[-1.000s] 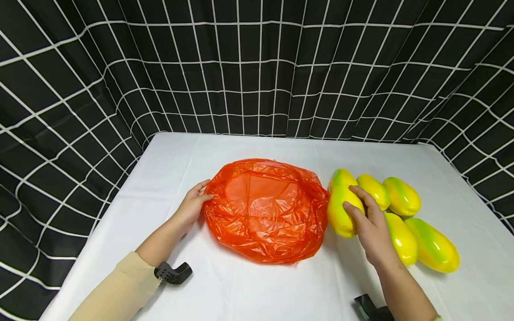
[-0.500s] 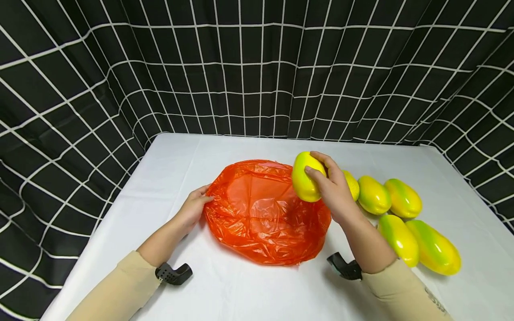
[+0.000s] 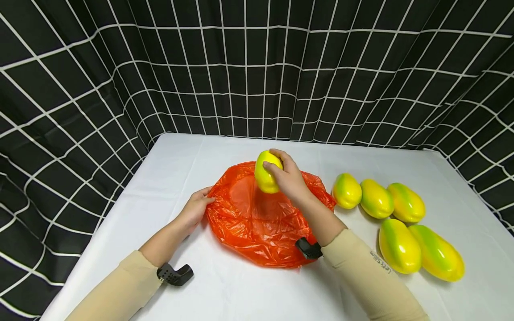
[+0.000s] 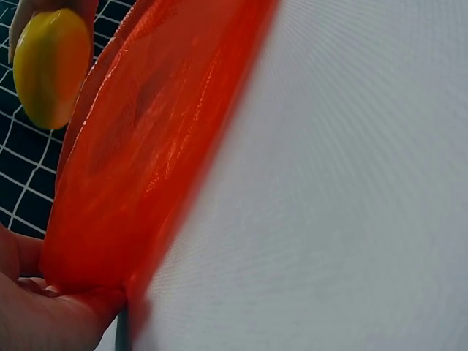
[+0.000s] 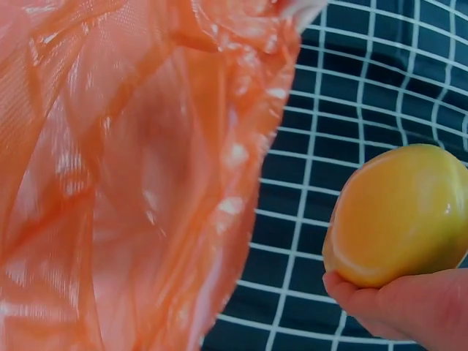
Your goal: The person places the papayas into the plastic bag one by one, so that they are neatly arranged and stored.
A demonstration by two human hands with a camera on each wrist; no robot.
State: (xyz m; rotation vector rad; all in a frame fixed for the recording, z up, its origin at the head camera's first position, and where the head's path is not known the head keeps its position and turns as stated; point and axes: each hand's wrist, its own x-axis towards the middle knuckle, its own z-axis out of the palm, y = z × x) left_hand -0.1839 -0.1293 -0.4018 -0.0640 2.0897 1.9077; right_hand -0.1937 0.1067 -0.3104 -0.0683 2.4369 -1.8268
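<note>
An orange-red plastic bag (image 3: 261, 243) sits on the table with its mouth spread wide and facing up. My left hand (image 3: 194, 207) pinches the bag's left rim between thumb and fingers, as the left wrist view of the bag (image 4: 139, 168) also shows. Over the bag's mouth, my right hand (image 3: 291, 180) grips a glossy yellow-green mango (image 3: 265, 176). In the right wrist view, fingers (image 5: 409, 300) curl under this mango (image 5: 398, 216), beside and apart from the bag's rim. Part of the bag's right side is hidden behind my right forearm.
Several more mangoes lie in a cluster right of the bag, the nearest mango (image 3: 347, 191) close to its rim. White cloth (image 3: 225, 294) covers the table. A black curtain with white grid lines (image 3: 257, 80) surrounds the back and sides.
My right hand has lifted one mango from the group on the right and carried it left over the bag's mouth. My left hand keeps its hold on the rim.
</note>
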